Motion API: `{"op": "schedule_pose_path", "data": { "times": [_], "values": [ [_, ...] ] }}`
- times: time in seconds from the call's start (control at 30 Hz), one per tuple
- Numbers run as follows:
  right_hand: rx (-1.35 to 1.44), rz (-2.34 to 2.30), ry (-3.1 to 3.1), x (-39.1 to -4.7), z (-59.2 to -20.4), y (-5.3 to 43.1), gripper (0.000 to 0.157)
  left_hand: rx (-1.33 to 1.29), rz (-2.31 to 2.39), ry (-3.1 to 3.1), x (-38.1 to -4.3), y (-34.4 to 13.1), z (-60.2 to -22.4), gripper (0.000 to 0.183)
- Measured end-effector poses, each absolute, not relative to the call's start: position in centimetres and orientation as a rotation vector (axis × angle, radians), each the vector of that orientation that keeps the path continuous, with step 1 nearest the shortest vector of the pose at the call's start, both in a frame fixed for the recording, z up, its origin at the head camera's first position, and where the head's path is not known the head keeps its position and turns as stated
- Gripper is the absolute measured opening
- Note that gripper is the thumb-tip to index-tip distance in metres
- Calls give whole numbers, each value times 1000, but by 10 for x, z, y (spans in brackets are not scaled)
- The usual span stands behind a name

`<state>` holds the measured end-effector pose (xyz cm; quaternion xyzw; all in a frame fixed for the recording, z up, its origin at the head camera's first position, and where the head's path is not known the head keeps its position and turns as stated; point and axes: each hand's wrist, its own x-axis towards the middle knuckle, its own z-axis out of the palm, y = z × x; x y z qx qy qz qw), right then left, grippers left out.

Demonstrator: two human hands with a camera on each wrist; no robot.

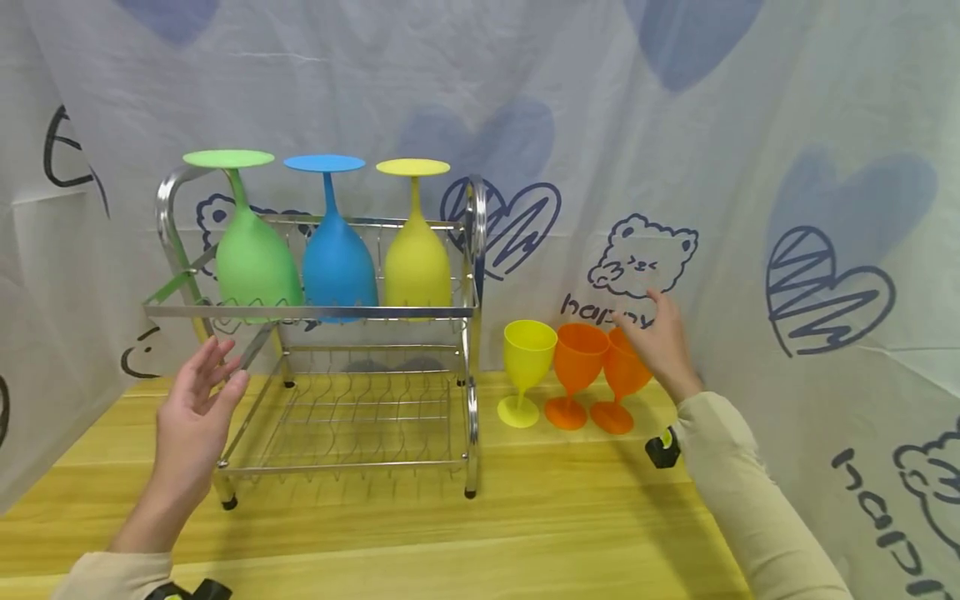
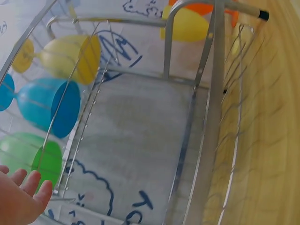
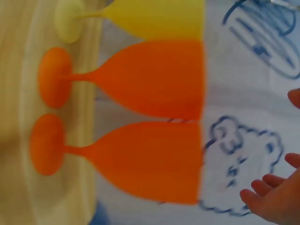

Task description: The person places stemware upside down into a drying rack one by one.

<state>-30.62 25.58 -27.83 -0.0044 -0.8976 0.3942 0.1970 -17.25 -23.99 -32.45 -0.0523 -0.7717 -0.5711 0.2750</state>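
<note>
My right hand (image 1: 660, 342), fingers spread and holding nothing, hovers at the rightmost orange goblet (image 1: 624, 371), partly covering it in the head view. Beside that one stand another orange goblet (image 1: 581, 358) and a yellow goblet (image 1: 528, 354), all upright on the table. In the right wrist view, the fingers (image 3: 262, 190) are above the goblets' rims. My left hand (image 1: 197, 417) is empty, its fingers relaxed, near the left front of the metal rack (image 1: 315, 312). Upside down on the rack's upper tier sit green (image 1: 257, 258), blue (image 1: 339, 262) and yellow (image 1: 417, 262) goblets.
The rack's lower tier (image 1: 367, 417) is a wire grid with wavy dividers, on black-tipped feet. Wooden table boards (image 1: 480, 542) run in front of it. A white curtain (image 1: 750, 167) printed with hearts and bears hangs behind and along both sides.
</note>
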Motion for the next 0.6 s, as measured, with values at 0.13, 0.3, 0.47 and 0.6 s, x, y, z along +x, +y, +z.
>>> {"op": "schedule_pose_path", "data": {
  "times": [0.13, 0.3, 0.47, 0.6],
  "values": [
    [-52, 1185, -2508, -311, -297, 266, 89, -172, -1583, -2074, -171, -232, -329, 61],
    [-65, 1225, -2491, -316, -318, 275, 100, -244, -1629, -2095, -169, -219, -335, 62],
    [-119, 1281, -2477, -318, -337, 281, 107, -324, -1688, -2102, -166, -206, -341, 68],
    [-115, 1400, -2412, -322, -350, 284, 105, -343, -1657, -2155, -163, -198, -346, 71]
  ]
}}
